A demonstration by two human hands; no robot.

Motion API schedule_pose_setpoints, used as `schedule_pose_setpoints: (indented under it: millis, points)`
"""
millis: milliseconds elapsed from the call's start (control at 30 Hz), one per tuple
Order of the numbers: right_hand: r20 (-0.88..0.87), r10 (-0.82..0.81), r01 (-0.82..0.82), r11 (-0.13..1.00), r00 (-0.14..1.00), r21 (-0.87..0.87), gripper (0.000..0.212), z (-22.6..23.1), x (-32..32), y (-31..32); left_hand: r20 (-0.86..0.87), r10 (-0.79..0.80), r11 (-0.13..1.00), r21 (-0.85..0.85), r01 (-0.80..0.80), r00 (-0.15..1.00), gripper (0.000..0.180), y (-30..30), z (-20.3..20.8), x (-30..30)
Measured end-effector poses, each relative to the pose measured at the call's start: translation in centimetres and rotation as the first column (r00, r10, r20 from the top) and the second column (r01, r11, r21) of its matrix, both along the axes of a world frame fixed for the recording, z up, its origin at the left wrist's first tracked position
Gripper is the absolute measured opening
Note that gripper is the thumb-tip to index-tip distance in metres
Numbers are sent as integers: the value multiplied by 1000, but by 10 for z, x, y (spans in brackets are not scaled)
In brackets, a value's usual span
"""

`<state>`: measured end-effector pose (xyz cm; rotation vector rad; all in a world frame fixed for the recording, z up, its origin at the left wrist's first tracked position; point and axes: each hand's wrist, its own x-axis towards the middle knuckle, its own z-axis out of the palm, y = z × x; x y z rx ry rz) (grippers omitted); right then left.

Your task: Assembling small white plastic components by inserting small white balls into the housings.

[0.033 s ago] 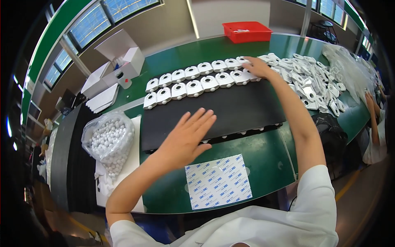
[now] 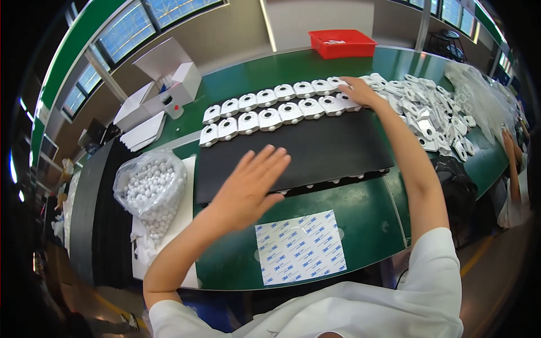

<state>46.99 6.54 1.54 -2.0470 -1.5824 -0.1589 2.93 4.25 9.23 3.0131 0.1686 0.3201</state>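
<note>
My left hand (image 2: pixel 248 183) is spread flat in the air over the front left of a black board (image 2: pixel 315 149), holding nothing. Across the board's far part run two rows of white plastic pieces (image 2: pixel 269 119), each with a round hole and a small white ball at its front edge. My right hand (image 2: pixel 363 94) reaches to the right end of the rows, its fingers closed over an end piece there. The thumb is partly hidden. Nearer to me lies a square backing sheet (image 2: pixel 301 248) with blue print.
Loose white pieces (image 2: pixel 428 112) are heaped at right beside a clear plastic bag (image 2: pixel 479 96). At left sit a bag of white balls (image 2: pixel 151 188) and a stack of black boards (image 2: pixel 93 225). A red bin (image 2: pixel 342 45) and white boxes (image 2: pixel 183 81) stand behind. Another person's hand (image 2: pixel 510 145) shows far right.
My left hand has moved slightly left and down over the board. The right hand stays at the end of the rows. The whole view has shifted a little.
</note>
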Motion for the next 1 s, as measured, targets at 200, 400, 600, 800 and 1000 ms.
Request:
schedule_pose_setpoints:
  millis: [200,400,600,800,1000]
  points:
    - [131,-227,254,935,965,-249,26,43,13,-69,352,378,870,181,-458,856,43,68,15,-102]
    - [282,-186,315,787,941,-530,40,45,19,-144,409,736,543,120,-831,540,25,136,-3,-232]
    - [298,-190,283,907,935,-310,46,45,-12,-161,434,610,756,-69,-651,663,29,129,-5,-159]
    - [356,159,-151,987,921,-51,50,37,-150,-75,278,718,695,-223,-684,638,55,178,-70,-38]
    - [364,326,-337,941,873,-33,47,10,-241,-10,86,762,645,-13,-764,642,61,205,-84,13]
